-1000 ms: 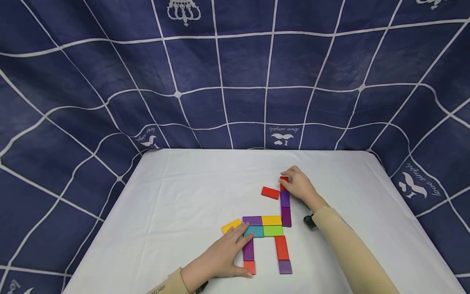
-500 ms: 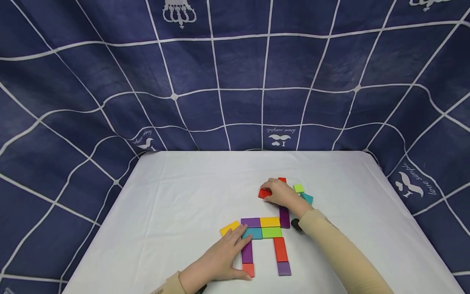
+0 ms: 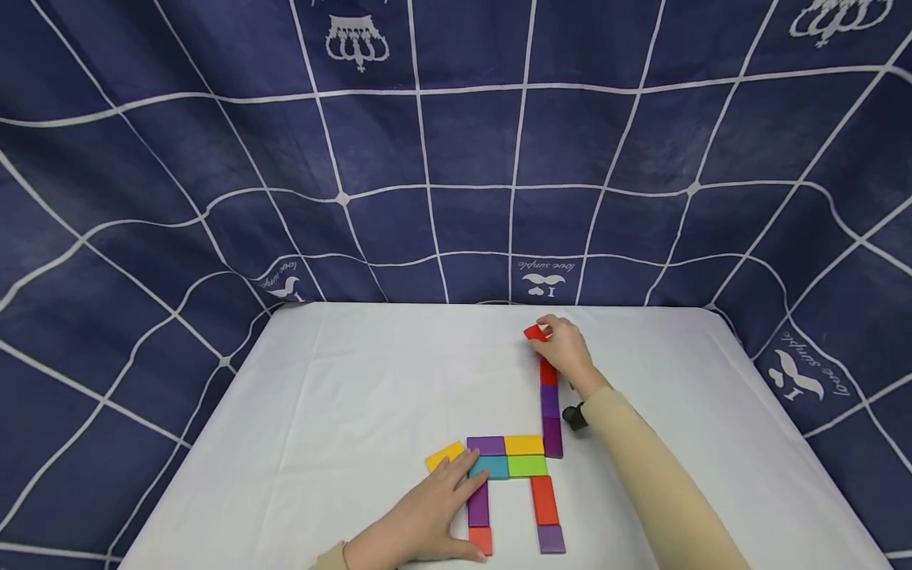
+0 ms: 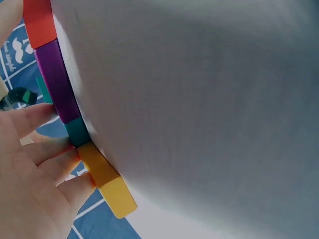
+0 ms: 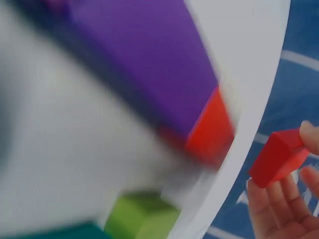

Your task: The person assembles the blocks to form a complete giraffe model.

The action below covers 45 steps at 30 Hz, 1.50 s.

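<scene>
My right hand [image 3: 570, 354] pinches a red block [image 3: 534, 332] between thumb and fingers, just beyond the top of a column of blocks. That column runs from another red block [image 3: 549, 372] through a purple block [image 3: 549, 401] to a dark purple one [image 3: 552, 437]. My left hand [image 3: 438, 507] rests with spread fingers over the left side of the block figure, its fingertips at a teal block [image 3: 492, 467] and a tilted yellow block [image 3: 443, 457]. In the left wrist view the fingers touch the side of the purple block [image 4: 57, 82] and the yellow block [image 4: 107, 179].
A green block [image 3: 527, 465] and a second yellow block [image 3: 523, 445] form the figure's middle, with a red block [image 3: 545, 500] below. The right wrist view shows a loose green block [image 5: 142, 215] and teal block [image 5: 60, 233]. A blue curtain [image 3: 470, 142] borders the white table [image 3: 370, 380].
My right hand left the column's top red block, took the loose red block lying left of the column and carried it up past the column's far end. My left hand has stayed on the figure.
</scene>
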Each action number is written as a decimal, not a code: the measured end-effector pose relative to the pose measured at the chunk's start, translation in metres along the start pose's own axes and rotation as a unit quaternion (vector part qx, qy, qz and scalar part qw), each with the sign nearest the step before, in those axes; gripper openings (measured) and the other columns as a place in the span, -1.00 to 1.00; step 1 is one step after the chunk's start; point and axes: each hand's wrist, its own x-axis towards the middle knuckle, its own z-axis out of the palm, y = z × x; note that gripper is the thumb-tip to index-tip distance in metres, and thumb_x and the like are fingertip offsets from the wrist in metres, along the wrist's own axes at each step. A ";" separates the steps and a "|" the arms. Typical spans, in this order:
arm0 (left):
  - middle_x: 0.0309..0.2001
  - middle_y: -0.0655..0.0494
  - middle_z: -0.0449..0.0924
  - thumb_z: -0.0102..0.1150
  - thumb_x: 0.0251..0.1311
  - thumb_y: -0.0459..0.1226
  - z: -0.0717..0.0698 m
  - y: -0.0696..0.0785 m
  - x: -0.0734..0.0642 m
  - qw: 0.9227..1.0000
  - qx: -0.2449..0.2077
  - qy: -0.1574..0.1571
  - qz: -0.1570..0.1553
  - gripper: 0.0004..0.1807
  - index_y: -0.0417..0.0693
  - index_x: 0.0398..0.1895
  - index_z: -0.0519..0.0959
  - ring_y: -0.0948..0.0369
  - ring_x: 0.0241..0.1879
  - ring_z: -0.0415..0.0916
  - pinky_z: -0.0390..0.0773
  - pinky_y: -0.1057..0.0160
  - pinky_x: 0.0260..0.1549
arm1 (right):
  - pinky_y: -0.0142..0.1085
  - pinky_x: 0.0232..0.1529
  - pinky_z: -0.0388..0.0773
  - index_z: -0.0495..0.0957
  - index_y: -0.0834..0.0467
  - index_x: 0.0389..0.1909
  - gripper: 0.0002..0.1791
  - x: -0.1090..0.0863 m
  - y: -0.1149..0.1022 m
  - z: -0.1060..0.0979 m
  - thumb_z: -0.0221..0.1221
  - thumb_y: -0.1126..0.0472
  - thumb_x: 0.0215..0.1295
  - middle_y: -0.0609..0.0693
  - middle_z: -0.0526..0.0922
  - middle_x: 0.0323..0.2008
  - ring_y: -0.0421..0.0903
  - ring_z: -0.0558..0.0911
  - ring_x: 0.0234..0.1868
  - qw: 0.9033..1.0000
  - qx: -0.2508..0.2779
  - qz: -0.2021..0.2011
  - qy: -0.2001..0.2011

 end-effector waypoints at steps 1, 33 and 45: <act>0.57 -0.01 -0.01 0.11 -0.04 0.47 0.001 0.000 0.000 1.000 0.002 0.001 0.003 0.11 0.07 0.51 0.20 0.00 0.51 0.08 0.32 -0.05 0.37 | -0.05 -0.05 0.63 0.51 0.31 0.14 -0.50 0.002 0.005 -0.003 0.32 0.17 0.22 0.30 0.63 -0.07 0.15 0.63 -0.11 1.000 0.000 0.017 0.009; 0.56 -0.09 0.01 0.05 0.02 0.47 0.002 -0.001 -0.005 0.999 0.020 0.015 0.036 0.10 -0.03 0.50 0.22 -0.05 0.51 0.07 0.29 -0.06 0.38 | 0.05 0.20 0.49 0.48 0.24 0.24 -0.57 -0.009 0.058 -0.013 0.16 0.21 0.40 0.33 0.56 0.14 0.19 0.52 0.04 0.988 -0.054 0.081 -0.117; 0.56 -0.07 0.01 0.03 0.02 0.48 0.000 -0.002 -0.003 0.999 0.025 0.020 0.031 0.10 -0.02 0.50 0.21 -0.03 0.51 0.08 0.29 -0.05 0.39 | 0.16 0.34 0.34 0.33 0.23 0.39 -0.42 -0.003 0.042 -0.003 0.11 0.08 0.43 0.34 0.43 0.27 0.29 0.41 0.25 0.982 -0.113 -0.003 -0.154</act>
